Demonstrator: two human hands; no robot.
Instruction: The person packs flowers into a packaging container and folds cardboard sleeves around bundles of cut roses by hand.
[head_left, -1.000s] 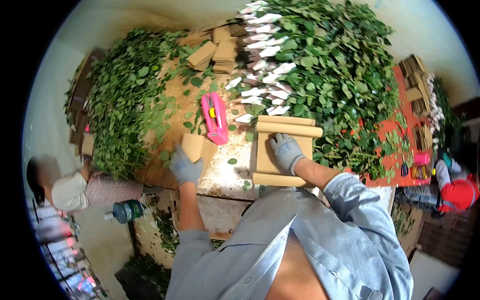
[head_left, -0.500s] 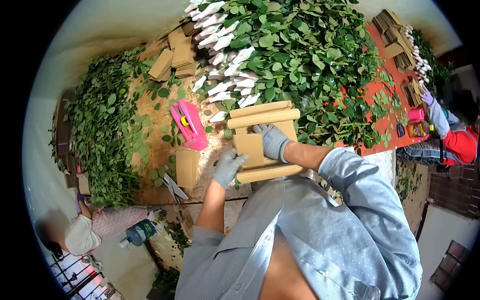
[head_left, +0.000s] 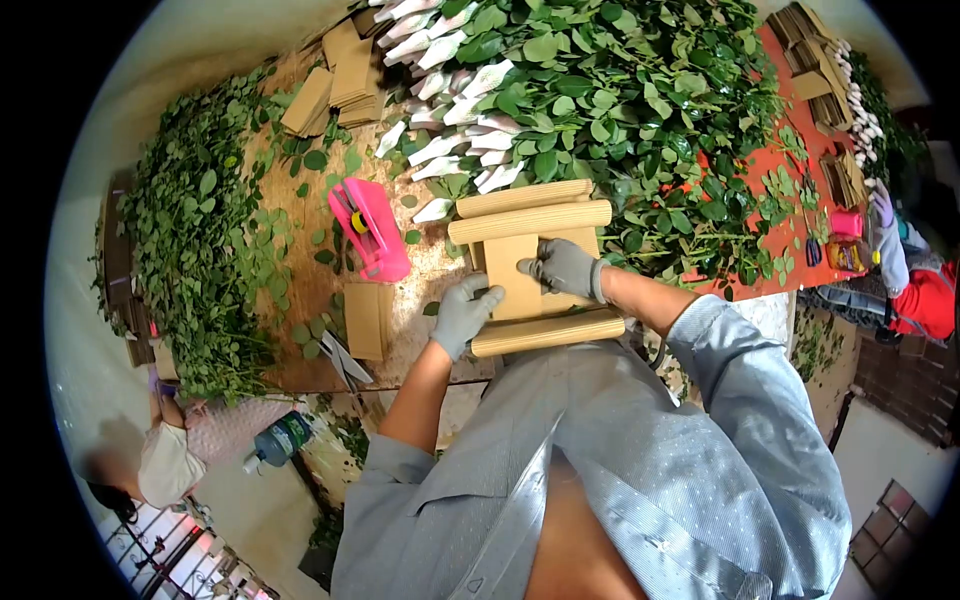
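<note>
A small flat cardboard piece (head_left: 512,280) lies over a corrugated cardboard sheet (head_left: 585,238), between its rolled far edge (head_left: 530,222) and rolled near edge (head_left: 548,332). My left hand (head_left: 465,312), in a grey glove, grips the piece's left edge, thumb and fingertips pressed together there. My right hand (head_left: 567,270), also gloved, rests at the piece's right side with curled fingers and its thumb on the edge. Left of them stands a pink tape dispenser (head_left: 372,232) with a yellow core. Scissors (head_left: 345,360) lie beside a small cardboard stack (head_left: 367,322) near the table edge.
Leafy stems (head_left: 620,120) with white-netted flower heads (head_left: 440,150) are heaped at the back. More foliage (head_left: 190,250) lies at left, and cardboard stacks (head_left: 345,80) stand behind the dispenser. A person in red (head_left: 925,300) is at right, another person (head_left: 165,465) at lower left.
The small cardboard piece now lies flatter and further in between the rolled edges. My right hand has shifted right, to the piece's side. The whole view has shifted slightly.
</note>
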